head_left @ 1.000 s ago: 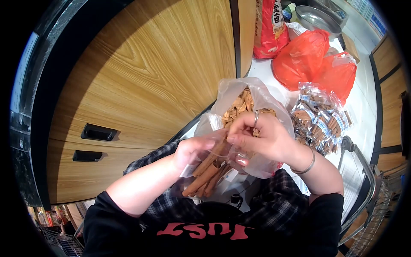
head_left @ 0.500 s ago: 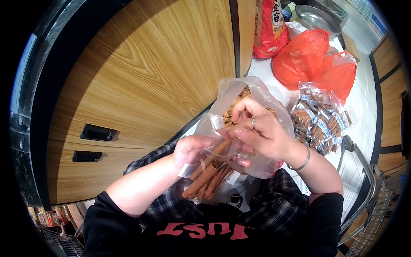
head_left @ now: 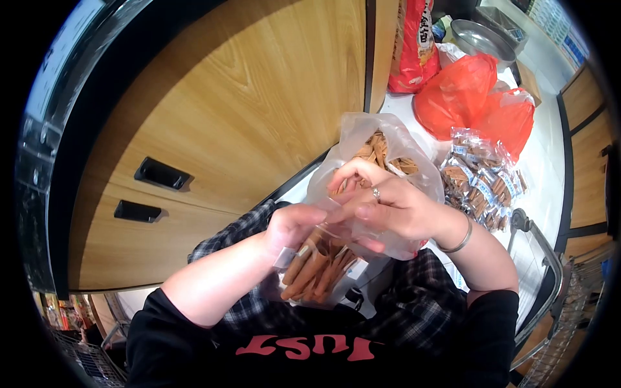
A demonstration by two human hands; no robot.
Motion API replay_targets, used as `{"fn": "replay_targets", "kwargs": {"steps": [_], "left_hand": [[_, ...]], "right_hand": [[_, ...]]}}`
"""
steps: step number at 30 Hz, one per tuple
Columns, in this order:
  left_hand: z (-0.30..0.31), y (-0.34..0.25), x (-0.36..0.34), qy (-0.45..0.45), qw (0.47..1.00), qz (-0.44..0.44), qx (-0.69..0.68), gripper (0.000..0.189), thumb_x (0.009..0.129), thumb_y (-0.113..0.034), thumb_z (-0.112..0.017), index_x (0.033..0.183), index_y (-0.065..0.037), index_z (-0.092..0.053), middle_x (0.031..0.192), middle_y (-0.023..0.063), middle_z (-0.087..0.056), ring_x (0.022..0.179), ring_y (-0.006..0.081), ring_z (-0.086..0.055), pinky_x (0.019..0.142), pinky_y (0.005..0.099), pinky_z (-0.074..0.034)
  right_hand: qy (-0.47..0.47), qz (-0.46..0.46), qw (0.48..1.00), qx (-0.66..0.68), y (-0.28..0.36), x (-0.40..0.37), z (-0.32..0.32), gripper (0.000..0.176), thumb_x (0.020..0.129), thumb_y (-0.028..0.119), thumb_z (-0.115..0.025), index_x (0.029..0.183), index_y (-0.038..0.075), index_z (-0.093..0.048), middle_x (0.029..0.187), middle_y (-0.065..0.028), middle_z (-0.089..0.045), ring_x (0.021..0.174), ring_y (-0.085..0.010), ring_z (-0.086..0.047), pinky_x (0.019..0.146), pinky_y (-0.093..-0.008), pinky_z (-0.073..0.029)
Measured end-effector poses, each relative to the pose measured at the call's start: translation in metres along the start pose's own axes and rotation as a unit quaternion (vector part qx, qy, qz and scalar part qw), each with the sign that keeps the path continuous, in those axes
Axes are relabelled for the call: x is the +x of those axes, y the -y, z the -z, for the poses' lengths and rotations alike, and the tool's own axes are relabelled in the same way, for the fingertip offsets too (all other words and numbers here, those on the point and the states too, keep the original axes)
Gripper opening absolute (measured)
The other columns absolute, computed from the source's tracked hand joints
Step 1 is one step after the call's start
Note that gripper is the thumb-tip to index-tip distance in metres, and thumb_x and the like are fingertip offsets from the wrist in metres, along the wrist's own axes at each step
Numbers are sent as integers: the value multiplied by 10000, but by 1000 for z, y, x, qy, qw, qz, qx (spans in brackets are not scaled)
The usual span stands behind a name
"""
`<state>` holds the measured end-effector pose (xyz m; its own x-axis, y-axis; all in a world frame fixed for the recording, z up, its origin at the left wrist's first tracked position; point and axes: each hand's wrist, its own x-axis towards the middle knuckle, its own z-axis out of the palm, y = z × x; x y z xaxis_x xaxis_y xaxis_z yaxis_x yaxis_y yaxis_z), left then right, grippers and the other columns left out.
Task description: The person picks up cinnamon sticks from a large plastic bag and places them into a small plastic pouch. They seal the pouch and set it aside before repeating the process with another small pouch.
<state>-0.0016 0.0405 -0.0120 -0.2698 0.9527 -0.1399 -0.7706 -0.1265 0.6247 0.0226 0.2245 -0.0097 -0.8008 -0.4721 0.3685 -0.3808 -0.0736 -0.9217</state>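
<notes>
And here the action is centring on the see-through pouch (head_left: 336, 288), which is sitting on the person's near side of the big whitish bag (head_left: 424, 155), a bundle of bark sticks (head_left: 309, 271) showing through its film. The left hand (head_left: 291, 226) is pinching the film near the pouch's upper end, thumb against fingers, just left of the whitish bag's near edge. The right hand (head_left: 394, 207) is hanging right in front of that whitish bag, fingers bent, thumb near the film (whether its tips are really closing on the plastic, I cannot tell, there's so much glare and overlap). Judging from this, the step in hand is looking like fingerwork at the pouch's upper end, and the next move is probably calling for a steady left pinch and a surer fingertip hold from the right, with the pouch staying low so that no sticks are sliding out. Behind the fingers, broken bark pieces (head_left: 375, 152) are filling the inside of the whitish bag. Over to its right, filled packets (head_left: 482, 184) are lying in a heap on the white floor, some of them showing blue-and-white labels. Beyond the whitish bag, farther from the person, red plastic bags (head_left: 456, 94) are standing bunched together, while a wooden cabinet (head_left: 259, 129) is flanking it on the left.
</notes>
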Motion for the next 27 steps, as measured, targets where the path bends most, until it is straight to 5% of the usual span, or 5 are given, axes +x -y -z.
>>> {"fn": "replay_targets", "kwargs": {"steps": [10, 14, 23, 26, 27], "left_hand": [[-41, 44, -73, -47, 998, -41, 3, 681, 704, -346, -415, 1252, 25, -253, 1159, 224, -428, 1060, 339, -450, 919, 391, -331], [-39, 84, -94, -102, 994, -14, -32, 587, 733, -333, -400, 1176, 51, -368, 1132, 222, -457, 1059, 317, -447, 884, 373, -357], [-58, 127, -109, -28, 994, 9, 105, 662, 707, -367, -536, 1159, 94, -394, 1129, 181, -478, 1027, 249, -486, 895, 325, -359], [-74, 149, -122, -15, 964, -22, 263, 521, 680, -196, -665, 1102, 45, -477, 984, 109, -560, 925, 166, -533, 805, 269, -413], [-76, 158, -129, -38, 950, 22, 309, 424, 708, -175, -646, 1055, 27, -509, 941, 90, -577, 859, 138, -544, 759, 261, -428]], "right_hand": [[207, 138, 955, -162, 34, 8, -73, 233, 713, 312, -625, 779, 93, -673, 983, -134, -518, 867, -232, -508, 741, -302, -409], [360, -205, 903, -112, 67, -4, -99, 271, 709, 343, -628, 794, 90, -673, 995, -125, -535, 800, -227, -551, 684, -278, -430], [112, -107, 955, -252, 89, -93, -130, 178, 682, 207, -662, 688, 31, -640, 842, -88, -601, 720, -206, -574, 641, -284, -439], [-9, -358, 894, -268, 116, -128, -155, 198, 668, 225, -669, 686, 31, -631, 685, -84, -603, 643, -222, -575, 612, -298, -441], [-16, -258, 904, -340, 118, -137, -165, 200, 663, 228, -672, 682, 35, -622, 604, -92, -582, 588, -233, -567, 580, -304, -440]]}}
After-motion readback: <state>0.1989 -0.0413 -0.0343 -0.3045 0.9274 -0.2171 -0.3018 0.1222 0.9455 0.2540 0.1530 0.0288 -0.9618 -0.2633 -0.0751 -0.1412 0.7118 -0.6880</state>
